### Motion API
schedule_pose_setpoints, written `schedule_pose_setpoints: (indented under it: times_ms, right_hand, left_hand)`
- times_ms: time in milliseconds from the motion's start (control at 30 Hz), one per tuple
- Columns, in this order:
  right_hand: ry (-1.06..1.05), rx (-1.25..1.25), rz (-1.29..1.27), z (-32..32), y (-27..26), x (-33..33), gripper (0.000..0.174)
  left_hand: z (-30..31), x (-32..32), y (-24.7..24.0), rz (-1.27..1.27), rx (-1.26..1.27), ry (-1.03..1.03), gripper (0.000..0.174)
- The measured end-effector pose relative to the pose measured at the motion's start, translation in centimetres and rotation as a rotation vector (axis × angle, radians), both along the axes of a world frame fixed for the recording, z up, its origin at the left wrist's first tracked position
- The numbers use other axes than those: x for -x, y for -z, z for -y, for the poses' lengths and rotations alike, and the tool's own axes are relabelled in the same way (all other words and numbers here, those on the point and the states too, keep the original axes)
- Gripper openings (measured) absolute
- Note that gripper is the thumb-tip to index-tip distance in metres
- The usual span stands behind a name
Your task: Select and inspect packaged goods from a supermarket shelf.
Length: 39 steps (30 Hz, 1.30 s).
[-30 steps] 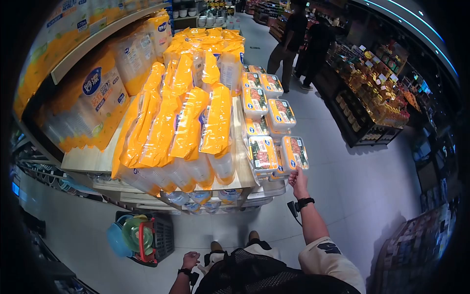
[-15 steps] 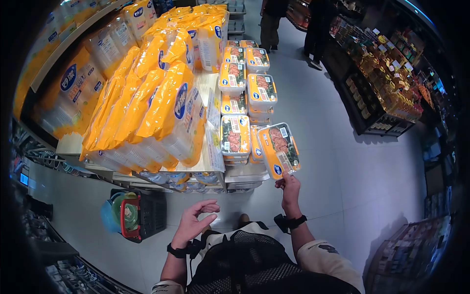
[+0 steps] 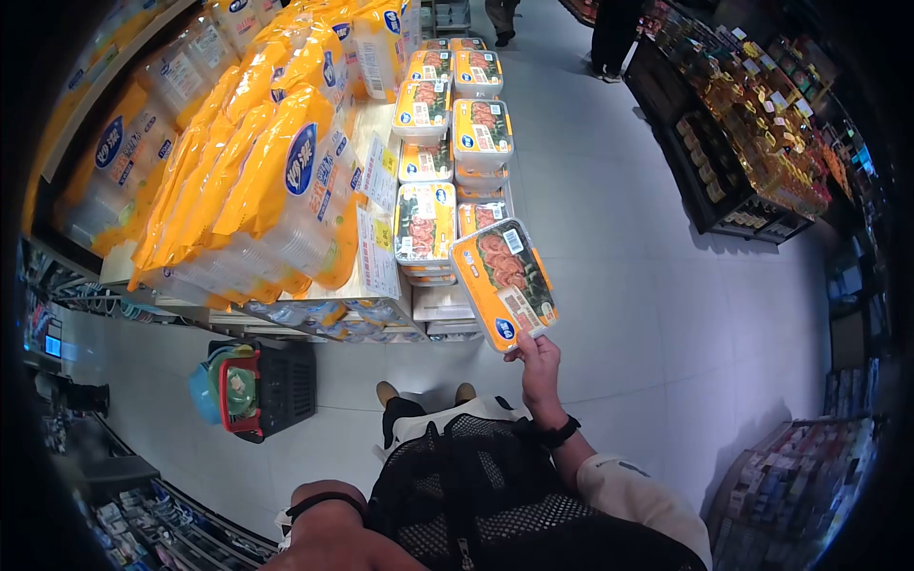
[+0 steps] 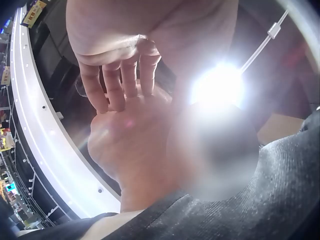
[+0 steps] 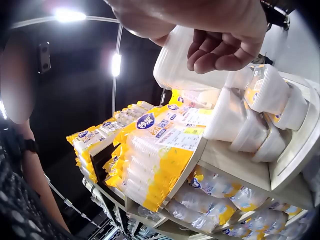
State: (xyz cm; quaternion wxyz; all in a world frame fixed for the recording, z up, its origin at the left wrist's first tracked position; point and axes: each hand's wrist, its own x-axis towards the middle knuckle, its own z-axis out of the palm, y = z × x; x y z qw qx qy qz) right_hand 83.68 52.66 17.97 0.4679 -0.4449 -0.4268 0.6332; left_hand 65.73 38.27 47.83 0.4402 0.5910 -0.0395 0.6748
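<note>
My right hand pinches the near corner of a clear plastic food container with an orange printed label showing meat and greens. The container is tilted over the floor, beside a stack of matching containers. In the right wrist view, curled fingers lie against the white side of the held container. My left hand is raised close to my head. In the left wrist view its fingers reach down onto bare skin, holding nothing.
Orange-and-clear packs of plastic cups fill the display shelf at left, with price cards at its edge. A shopping basket with bowls stands on the floor. At right is another display stand; a person stands beyond.
My right hand has lifted the container off the stack and drawn it nearer to me. My left hand has risen from beside my body towards my head. The view has shifted over the display.
</note>
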Motion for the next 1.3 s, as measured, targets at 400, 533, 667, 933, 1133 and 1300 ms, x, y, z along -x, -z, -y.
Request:
schedule_pose_setpoints:
  times_ms: [400,533,667,933,1133,1300]
  right_hand:
    - [0.013,-0.044,0.046,-0.9,-0.6,0.7,0.031]
    - [0.026,-0.062,0.047,-0.9,-0.5,1.0,0.032]
    - [0.024,-0.077,0.044,-0.6,-0.7,1.3,0.032]
    - [0.01,-0.093,0.06,-0.2,-0.9,1.3,0.032]
    - [-0.004,-0.091,0.06,-0.1,-0.7,1.1,0.031]
    - [-0.004,-0.093,0.064,0.4,-0.9,1.0,0.03]
  left_hand:
    - [-1.1,0.2,-0.1,-0.035,0.027,0.021,0.02]
    - [-1.8,1.2,0.2,-0.054,0.006,0.09,0.015]
    - [-1.9,1.8,0.4,-0.069,-0.025,0.126,0.016]
    - [-1.1,1.8,0.4,-0.047,0.017,0.064,0.016]
    - [-0.6,2.4,0.5,-0.082,-0.041,0.069,0.019]
    - [0.9,0.7,0.9,0.025,-0.102,-0.154,0.026]
